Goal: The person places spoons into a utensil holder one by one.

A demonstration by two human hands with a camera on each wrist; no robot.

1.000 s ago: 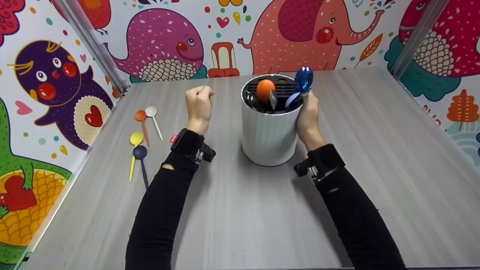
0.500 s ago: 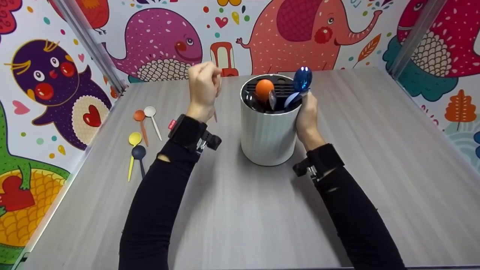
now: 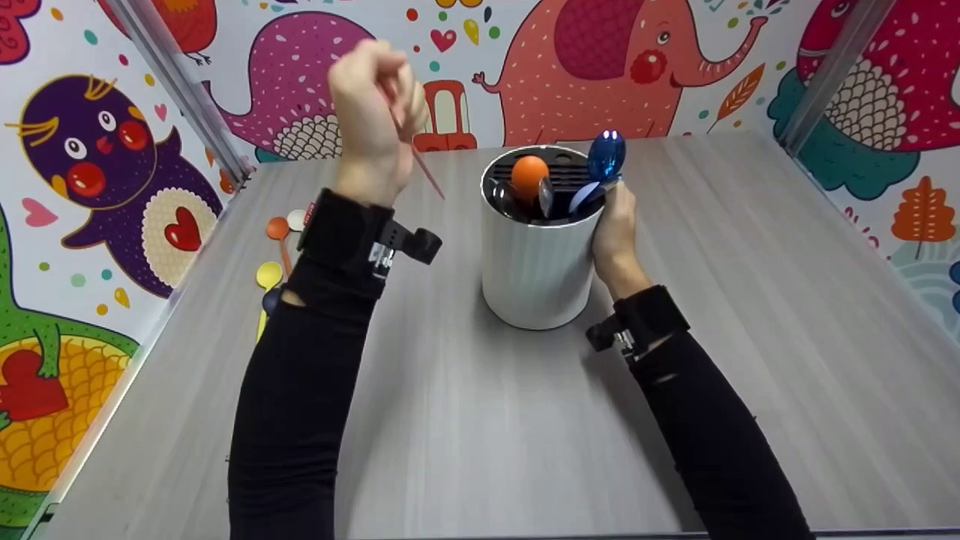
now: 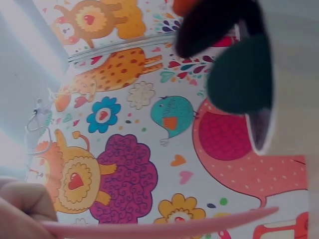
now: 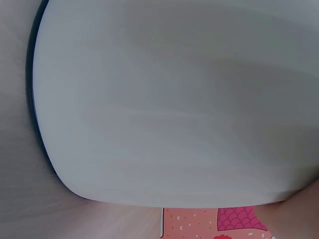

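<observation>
My left hand is raised to the left of the white utensil holder. It holds a slim pink handle, thin like those of the spoons on the table; the other end is hidden in the fist. In the left wrist view the pink handle tapers to a point. My right hand grips the holder's right side, its fingers partly hidden behind the wall. Out of the holder's slotted black top stand an orange round-headed utensil, a glossy blue spoon and several darker utensils.
On the table's left lie an orange spoon, a white spoon, a yellow spoon and a dark blue spoon, the last partly covered by the left sleeve. Patterned panels edge the grey table.
My left hand has risen up and away from the table, turning so that the pink handle has come into sight. The right hand and the utensil holder have stayed in place.
</observation>
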